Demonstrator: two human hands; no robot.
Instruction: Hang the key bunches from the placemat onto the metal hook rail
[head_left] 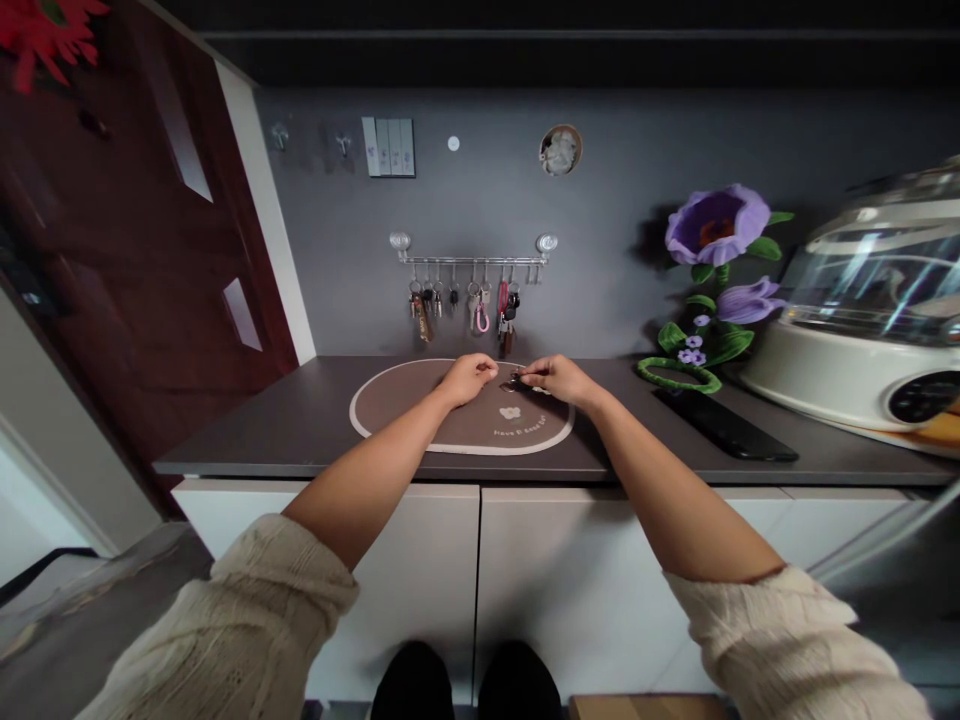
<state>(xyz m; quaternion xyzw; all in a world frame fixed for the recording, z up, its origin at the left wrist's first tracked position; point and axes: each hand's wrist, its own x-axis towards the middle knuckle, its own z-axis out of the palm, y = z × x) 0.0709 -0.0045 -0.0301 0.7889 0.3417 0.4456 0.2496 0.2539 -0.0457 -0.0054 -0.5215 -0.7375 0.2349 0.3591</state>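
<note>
Over the oval brown mat (pixel 405 410) on the counter, both my hands are close together. My right hand (pixel 556 378) pinches a small dark metal piece (pixel 516 378), which looks like a key on a ring, near the mat's back right part. To its left, my left hand (pixel 469 378) has its fingertips pressed together; whether anything sits between them is too small to make out. Several bunches of keys (pixel 480 305) hang above on a clear hook rail (pixel 476 261) fixed to the wall.
A black phone-like slab (pixel 724 425) lies on the counter (pixel 255 420) at the right. Behind it stand purple knitted-looking flowers (pixel 718 228) with a green ring base (pixel 679 376). A white appliance with a clear dome (pixel 862 280) fills the right end. A dark red door (pixel 142 200) is at the left.
</note>
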